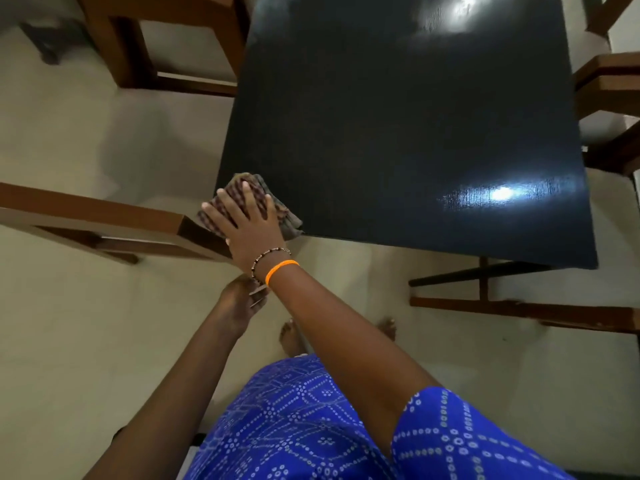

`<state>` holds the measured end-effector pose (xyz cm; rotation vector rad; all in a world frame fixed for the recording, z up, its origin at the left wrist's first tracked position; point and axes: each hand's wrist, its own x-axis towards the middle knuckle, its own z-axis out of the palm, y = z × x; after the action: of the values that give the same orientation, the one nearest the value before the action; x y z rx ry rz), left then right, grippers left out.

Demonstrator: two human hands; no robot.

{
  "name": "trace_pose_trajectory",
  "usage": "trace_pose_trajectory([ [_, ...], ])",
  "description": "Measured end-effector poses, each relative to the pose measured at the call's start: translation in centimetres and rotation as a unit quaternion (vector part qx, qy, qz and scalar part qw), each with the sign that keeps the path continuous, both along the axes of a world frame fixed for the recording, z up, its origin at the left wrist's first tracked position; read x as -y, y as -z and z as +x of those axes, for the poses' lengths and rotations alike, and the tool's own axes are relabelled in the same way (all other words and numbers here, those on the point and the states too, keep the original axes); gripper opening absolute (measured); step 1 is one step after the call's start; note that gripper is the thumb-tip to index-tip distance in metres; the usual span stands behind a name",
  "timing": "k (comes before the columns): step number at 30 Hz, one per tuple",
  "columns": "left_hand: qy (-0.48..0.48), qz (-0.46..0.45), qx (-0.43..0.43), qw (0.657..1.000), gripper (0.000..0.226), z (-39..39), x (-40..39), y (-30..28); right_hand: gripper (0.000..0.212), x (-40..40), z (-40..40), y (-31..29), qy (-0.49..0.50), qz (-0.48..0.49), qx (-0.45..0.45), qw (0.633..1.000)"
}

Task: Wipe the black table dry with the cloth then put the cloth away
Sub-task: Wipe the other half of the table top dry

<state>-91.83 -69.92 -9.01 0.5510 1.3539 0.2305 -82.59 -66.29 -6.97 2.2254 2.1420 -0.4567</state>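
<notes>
A checked brown cloth (242, 188) lies bunched on the near left corner of the black table (398, 133). My right hand (247, 220) presses flat on the cloth with its fingers spread; it wears a bead bracelet and an orange band at the wrist. My left hand (239, 303) hangs lower, just below the table's near edge and under my right wrist. Its fingers reach out loosely and hold nothing I can see; their tips are partly hidden by the right wrist. The tabletop shines with two bright light reflections.
Wooden chairs surround the table: one at the left (104, 220), one at the far left (156, 46), one at the right (606, 84). A wooden bar (519, 310) and the table's black frame (481, 275) sit low at the right. My bare feet (291, 337) stand on the pale floor.
</notes>
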Motion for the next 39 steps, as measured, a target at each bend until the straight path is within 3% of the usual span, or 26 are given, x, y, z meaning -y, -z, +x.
trace_pose_trajectory([
  [5,0.045,-0.009,-0.008,0.999,0.027,1.2,0.8,0.1,0.053,2.2,3.3,0.5,-0.044,0.036,0.047,0.997],
  [14,0.169,0.007,0.029,0.985,0.036,9.5,3.4,-1.8,0.061,14.0,16.9,2.4,-0.032,0.144,0.138,0.979],
  [20,0.314,0.004,0.062,0.947,0.039,17.1,7.2,-3.2,0.067,22.6,25.5,2.2,0.043,0.126,0.16,0.978],
  [31,0.404,-0.014,0.092,0.91,0.044,28.9,15.2,-4.3,0.068,34.6,37.8,1.8,0.158,0.094,0.202,0.962],
  [36,0.529,0.022,0.109,0.841,0.042,32.5,17.9,-5.3,0.066,37.8,41.4,2.1,0.189,0.089,0.148,0.967],
  [38,0.57,0.043,0.111,0.813,0.042,34.1,18.9,-5.7,0.069,39.2,42.5,2.2,0.258,0.137,0.053,0.955],
  [39,0.585,0.054,0.111,0.801,0.041,34.7,19.3,-5.9,0.07,39.8,42.4,2.1,0.33,0.17,-0.021,0.928],
])
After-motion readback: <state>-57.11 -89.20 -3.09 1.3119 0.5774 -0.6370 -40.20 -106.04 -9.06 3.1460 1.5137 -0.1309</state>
